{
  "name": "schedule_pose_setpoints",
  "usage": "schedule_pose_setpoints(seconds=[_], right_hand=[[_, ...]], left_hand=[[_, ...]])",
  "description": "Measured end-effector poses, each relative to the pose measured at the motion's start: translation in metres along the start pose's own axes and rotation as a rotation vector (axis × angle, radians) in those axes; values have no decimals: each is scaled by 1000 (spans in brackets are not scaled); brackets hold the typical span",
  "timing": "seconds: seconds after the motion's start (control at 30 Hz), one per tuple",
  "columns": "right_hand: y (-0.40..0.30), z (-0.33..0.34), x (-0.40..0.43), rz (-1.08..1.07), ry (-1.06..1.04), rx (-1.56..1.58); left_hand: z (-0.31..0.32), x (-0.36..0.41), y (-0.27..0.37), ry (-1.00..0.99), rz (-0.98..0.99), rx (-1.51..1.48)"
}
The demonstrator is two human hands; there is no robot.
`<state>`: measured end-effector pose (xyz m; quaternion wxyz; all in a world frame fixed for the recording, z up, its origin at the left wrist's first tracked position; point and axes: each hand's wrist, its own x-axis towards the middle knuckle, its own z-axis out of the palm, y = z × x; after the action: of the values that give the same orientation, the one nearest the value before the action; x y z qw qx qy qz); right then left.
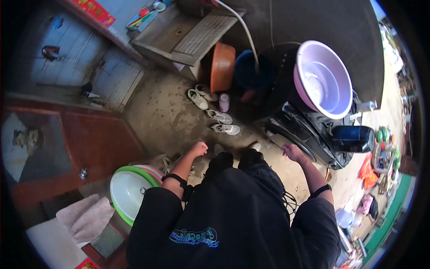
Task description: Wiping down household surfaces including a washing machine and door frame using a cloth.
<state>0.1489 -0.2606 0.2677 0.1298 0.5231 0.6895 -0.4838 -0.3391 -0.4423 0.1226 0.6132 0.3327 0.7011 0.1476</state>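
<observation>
My left hand (200, 149) hangs above the concrete floor with its fingers curled and nothing visible in them. To the right, my right hand (292, 152) is loosely curled near a black appliance (292, 131), and nothing shows in its grasp. Whether the two touch is unclear. Several white shoes (220, 116) lie on the floor ahead of my feet, beside a pale purple cup-like container (224, 102). A large light purple basin (324, 80) sits tilted in view above the black appliance. By my left arm is a white basin with a green rim (129, 195).
A concrete sink with a ribbed washboard (198, 37) stands ahead, with an orange basin (222, 67) and a blue bucket (253, 70) beside it. A white hose (247, 27) runs into the bucket. A reddish wooden door (97, 141) is at left, a black cylindrical container (352, 139) at right.
</observation>
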Motion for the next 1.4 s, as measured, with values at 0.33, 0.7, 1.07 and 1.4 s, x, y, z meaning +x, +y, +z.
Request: schedule_pose_setpoints(seconds=[0.33, 0.7, 1.07, 1.4], right_hand=[[-161, 1, 102, -529, -159, -745], [-204, -27, 134, -622, -42, -886], [-156, -61, 143, -546, 271, -1287], [-130, -92, 139, -656, 324, -1122]], left_hand=[[3, -11, 11, 61, 210, -39], [-4, -39, -31, 127, 100, -11], [14, -68, -25, 130, 12, -18], [38, -71, -35, 157, -57, 80]])
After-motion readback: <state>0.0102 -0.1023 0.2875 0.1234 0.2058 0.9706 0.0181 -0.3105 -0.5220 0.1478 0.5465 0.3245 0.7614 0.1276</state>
